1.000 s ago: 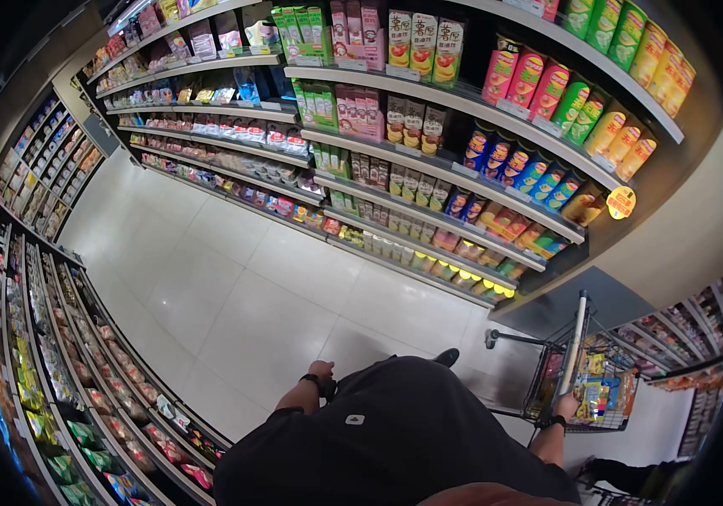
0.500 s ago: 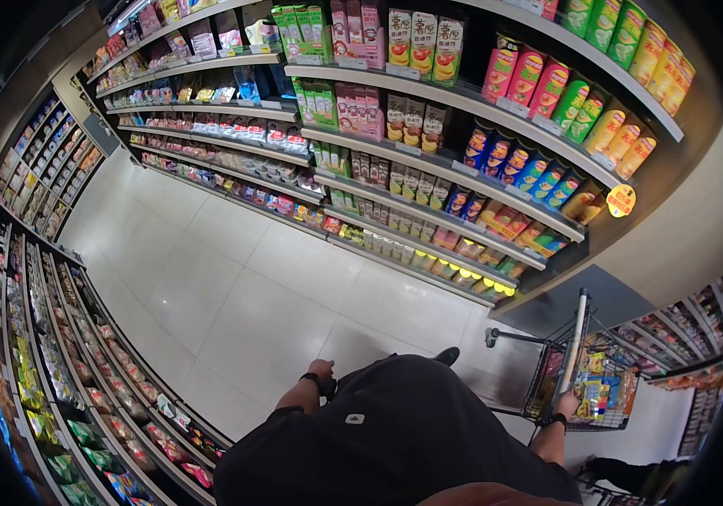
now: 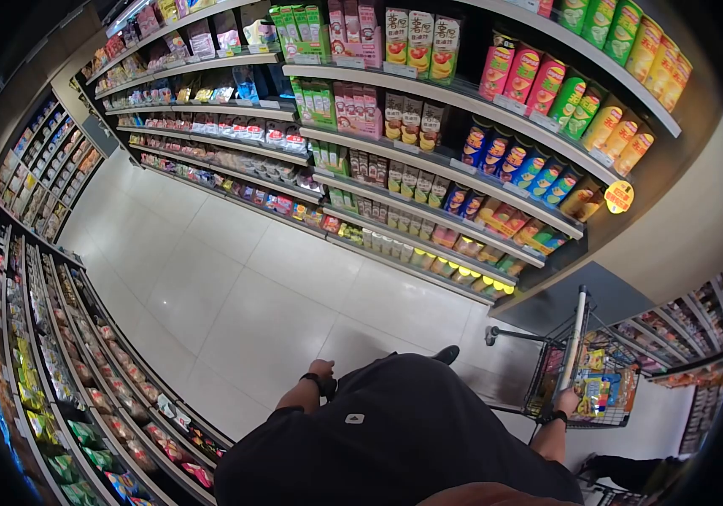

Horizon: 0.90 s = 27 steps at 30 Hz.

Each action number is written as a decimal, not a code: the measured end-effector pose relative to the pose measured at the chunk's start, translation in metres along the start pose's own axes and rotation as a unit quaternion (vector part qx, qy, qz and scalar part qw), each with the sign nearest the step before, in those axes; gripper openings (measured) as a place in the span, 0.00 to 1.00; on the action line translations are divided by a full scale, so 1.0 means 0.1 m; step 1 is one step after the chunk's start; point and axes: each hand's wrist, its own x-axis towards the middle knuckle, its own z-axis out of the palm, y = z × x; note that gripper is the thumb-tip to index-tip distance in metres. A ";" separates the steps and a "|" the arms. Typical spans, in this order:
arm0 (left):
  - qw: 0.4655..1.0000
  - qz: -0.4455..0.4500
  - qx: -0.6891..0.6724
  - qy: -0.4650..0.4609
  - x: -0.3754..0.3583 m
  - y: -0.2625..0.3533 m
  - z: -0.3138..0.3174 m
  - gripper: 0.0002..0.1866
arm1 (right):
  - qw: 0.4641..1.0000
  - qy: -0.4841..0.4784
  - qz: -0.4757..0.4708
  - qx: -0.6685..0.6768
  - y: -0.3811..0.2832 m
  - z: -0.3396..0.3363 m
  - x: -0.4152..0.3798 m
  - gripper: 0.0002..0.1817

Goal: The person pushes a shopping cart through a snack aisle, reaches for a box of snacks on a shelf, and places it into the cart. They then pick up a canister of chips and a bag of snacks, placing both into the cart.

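My right hand [image 3: 566, 402] is wrapped round the pale handle bar [image 3: 577, 337] of a wire shopping cart [image 3: 539, 384] on my right side. Several colourful snack packets [image 3: 602, 388] lie in the cart basket. My left hand [image 3: 322, 369] hangs beside my dark shirt, above the floor, with nothing visible in it. A finger sticks out from it, while the rest are partly hidden. Both wrists carry dark bands.
Curved shelves ahead hold tube-shaped snack cans [image 3: 520, 80] and upright snack boxes [image 3: 420, 46]. Another shelf row [image 3: 100, 379] with bagged goods runs along my left. Pale floor tiles [image 3: 243, 312] lie between them. A dark panel [image 3: 585, 295] closes the shelf end beside the cart.
Almost nothing differs. The view has shifted very slightly; my right hand stays on the cart handle and my left hand still hangs at my side.
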 end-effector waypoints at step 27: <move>0.997 -0.013 -0.071 0.030 0.01 0.01 0.06 0.26 | 1.000 0.007 -0.003 0.013 0.05 0.05 0.00 0.23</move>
